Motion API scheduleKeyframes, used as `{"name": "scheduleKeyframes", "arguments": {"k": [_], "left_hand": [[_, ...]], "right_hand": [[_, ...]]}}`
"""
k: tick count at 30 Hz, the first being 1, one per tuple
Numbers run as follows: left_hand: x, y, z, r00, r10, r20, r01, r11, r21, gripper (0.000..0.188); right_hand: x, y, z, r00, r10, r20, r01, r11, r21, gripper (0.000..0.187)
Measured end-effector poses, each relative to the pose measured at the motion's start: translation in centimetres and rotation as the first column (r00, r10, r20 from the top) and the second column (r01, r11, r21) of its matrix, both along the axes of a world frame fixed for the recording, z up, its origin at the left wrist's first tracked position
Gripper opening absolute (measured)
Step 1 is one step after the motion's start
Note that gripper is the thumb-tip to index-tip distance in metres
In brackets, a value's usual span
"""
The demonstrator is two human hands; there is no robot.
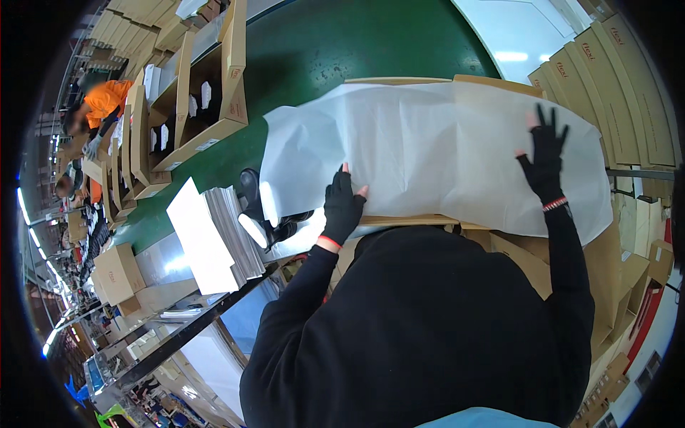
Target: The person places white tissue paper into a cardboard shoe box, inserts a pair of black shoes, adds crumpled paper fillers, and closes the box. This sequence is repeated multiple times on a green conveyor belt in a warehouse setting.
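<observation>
A wide sheet of thin white tissue paper point(399, 143) is spread over an open cardboard box point(492, 83), whose brown edges show along its far and near sides. My left hand point(342, 208), in a black glove with some bare fingertips, lies on the paper's near left part with its fingers stretched out. Toward the right end of the sheet, my right hand point(545, 158) has its gloved fingers spread flat over the paper. Neither hand grips anything. What lies beneath the paper is hidden. Black shoes point(251, 203), one with a white sole, sit beside the paper's left edge.
A stack of white sheets point(207, 239) stands left on the green table point(300, 53). Open boxes point(214, 132) line the far left, where a person in orange point(107, 100) works. Several upright brown cartons point(606, 93) stand at right.
</observation>
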State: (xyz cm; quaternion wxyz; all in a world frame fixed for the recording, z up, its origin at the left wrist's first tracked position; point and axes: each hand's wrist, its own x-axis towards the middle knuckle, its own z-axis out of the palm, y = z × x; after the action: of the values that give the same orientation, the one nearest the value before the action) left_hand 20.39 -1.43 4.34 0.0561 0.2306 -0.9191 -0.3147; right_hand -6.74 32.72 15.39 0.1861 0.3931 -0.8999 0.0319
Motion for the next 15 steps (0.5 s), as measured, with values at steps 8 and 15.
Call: {"name": "scheduleKeyframes", "arguments": {"k": [8,15], "left_hand": [[2.5,1.1,0.2,0.975,0.034,-0.218,-0.051,0.996,-0.075,0.049],[-0.7,-0.2,0.4,0.976,0.021,-0.218,-0.024,1.0,-0.011,0.046]], "right_hand": [[-7.1,0.8,-9.2,0.988,-0.147,0.045,0.134,0.967,0.215,0.05],[-5.2,-19.5,-6.4,0.885,0.461,0.061,-0.433,0.866,-0.25,0.046]]}}
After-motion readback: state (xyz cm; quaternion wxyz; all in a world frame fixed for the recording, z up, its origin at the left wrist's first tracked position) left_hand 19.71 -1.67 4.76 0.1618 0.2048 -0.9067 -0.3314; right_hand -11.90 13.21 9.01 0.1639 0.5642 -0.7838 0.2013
